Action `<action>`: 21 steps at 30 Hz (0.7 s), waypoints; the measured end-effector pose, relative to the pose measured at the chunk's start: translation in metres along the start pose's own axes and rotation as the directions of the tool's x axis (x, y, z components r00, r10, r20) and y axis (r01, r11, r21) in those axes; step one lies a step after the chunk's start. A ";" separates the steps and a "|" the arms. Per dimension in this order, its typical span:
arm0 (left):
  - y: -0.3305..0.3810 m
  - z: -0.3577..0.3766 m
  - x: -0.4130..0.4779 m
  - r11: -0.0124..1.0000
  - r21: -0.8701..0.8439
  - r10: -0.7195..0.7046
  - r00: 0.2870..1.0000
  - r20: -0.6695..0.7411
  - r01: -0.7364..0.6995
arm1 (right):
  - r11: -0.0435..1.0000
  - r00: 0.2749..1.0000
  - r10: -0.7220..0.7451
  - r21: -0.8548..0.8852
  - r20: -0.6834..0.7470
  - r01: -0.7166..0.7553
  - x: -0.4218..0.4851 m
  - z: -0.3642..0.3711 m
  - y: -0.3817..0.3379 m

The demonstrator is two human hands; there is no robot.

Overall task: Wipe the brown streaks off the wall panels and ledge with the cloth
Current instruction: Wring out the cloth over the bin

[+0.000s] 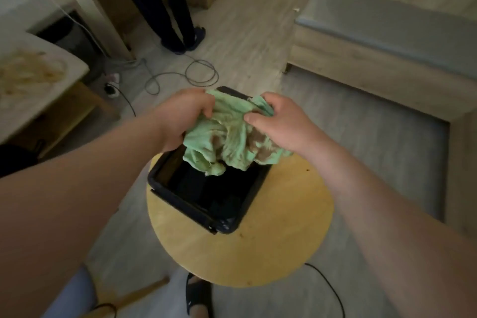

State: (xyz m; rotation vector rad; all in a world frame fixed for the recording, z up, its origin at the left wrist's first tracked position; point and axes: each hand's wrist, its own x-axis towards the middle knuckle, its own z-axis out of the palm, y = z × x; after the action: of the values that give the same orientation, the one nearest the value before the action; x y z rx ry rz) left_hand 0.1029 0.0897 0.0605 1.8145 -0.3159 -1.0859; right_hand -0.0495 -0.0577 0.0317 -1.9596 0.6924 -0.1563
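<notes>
Holding the cloth (227, 142) up over the black tub (185, 208) on the round desk (284, 227). Gripped at one top side by the left hand (183, 118) and at the other by the right hand (276, 124), fingers curled tight on it. Bunched and hanging, with brown dirt on the lower part, well away from any wall. Looks like hunting for a clean bit. Best to keep it over the tub so dirt drops inside. Best to pull it wide and fold the brown part in. Then wipe with a clean green side only. Brown streaks (33, 72) showing on a pale top far to the left.
</notes>
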 end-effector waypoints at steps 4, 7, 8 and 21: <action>-0.046 -0.043 0.038 0.867 0.491 -0.071 0.996 -0.052 0.088 | 0.909 0.979 0.177 -0.399 0.104 -0.122 0.051 0.054 0.012; -0.066 -0.048 0.058 0.693 0.721 -0.036 0.998 0.054 -0.014 | 0.770 0.953 0.301 -0.600 0.040 -0.218 0.067 0.081 0.025; -0.067 -0.044 0.061 0.645 0.761 -0.003 0.996 0.092 -0.068 | 0.766 0.957 0.291 -0.602 0.013 -0.224 0.070 0.088 0.029; -0.120 -0.005 0.103 0.871 0.401 -0.375 0.911 0.170 0.284 | 0.663 0.896 0.441 -0.651 -0.059 -0.369 0.074 0.133 0.074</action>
State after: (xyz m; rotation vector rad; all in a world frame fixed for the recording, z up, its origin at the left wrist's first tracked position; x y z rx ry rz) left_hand 0.1370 0.0888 -0.0939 2.1237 -0.3814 -1.5855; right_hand 0.0348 -0.0175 -0.1098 -2.3725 1.2186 0.5399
